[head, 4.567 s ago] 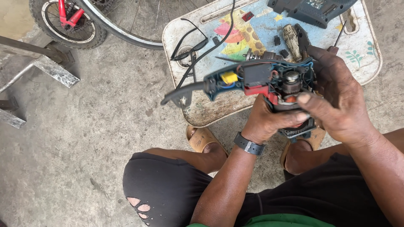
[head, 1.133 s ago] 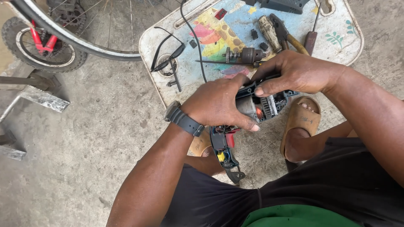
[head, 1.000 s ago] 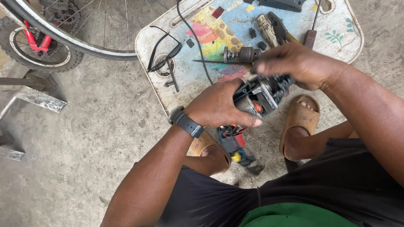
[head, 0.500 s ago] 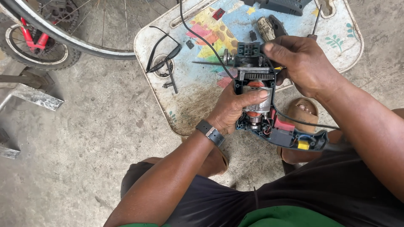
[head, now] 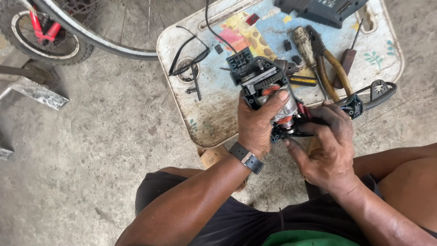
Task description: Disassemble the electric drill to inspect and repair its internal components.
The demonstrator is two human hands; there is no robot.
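I hold an opened power drill (head: pixel 266 86), its half shell off so the motor and copper windings show. My left hand (head: pixel 257 125), with a dark wristwatch, is wrapped around the motor body. My right hand (head: pixel 330 146) grips the lower handle end, where the switch and cord outlet (head: pixel 364 102) stick out to the right. The drill hovers over the front edge of a worn, colourful plastic tray table (head: pixel 205 114). A black cord (head: pixel 214 23) runs up from the drill across the tray.
On the tray lie pliers (head: pixel 325 64), a wooden-handled tool (head: pixel 302 43), a screwdriver (head: pixel 348 59), a dark drill shell half (head: pixel 318 9), eyeglasses (head: pixel 189 61) and small parts. A bicycle wheel (head: pixel 104 41) and a small red-framed wheel (head: pixel 43 36) stand on the concrete floor at upper left.
I have turned the drill around over the tray: its handle now points right instead of down. My right hand moved from the top of the drill to the handle end.
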